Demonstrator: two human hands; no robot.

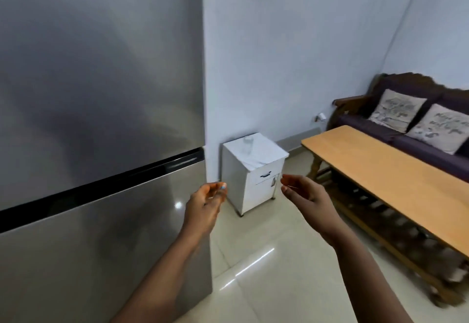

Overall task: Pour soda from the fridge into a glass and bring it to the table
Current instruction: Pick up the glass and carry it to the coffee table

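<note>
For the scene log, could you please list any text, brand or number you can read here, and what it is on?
Nothing can be read with confidence.
Left cushion: dark script lettering, too blurred to read.
Right cushion: dark script lettering, also too blurred.
Fridge: no brand or label shows.
White cabinet: no text shows.

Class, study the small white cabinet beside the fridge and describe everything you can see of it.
The small white cabinet stands upright on the pale tiled floor, in the corner between the steel fridge and the wall, left of the wooden table. It looks like painted wood or laminate, with a flat top, a drawer with a dark handle above a door with a metal handle, and short feet. A clear glass, blurred, stands on its top. Neither hand touches it.
</note>
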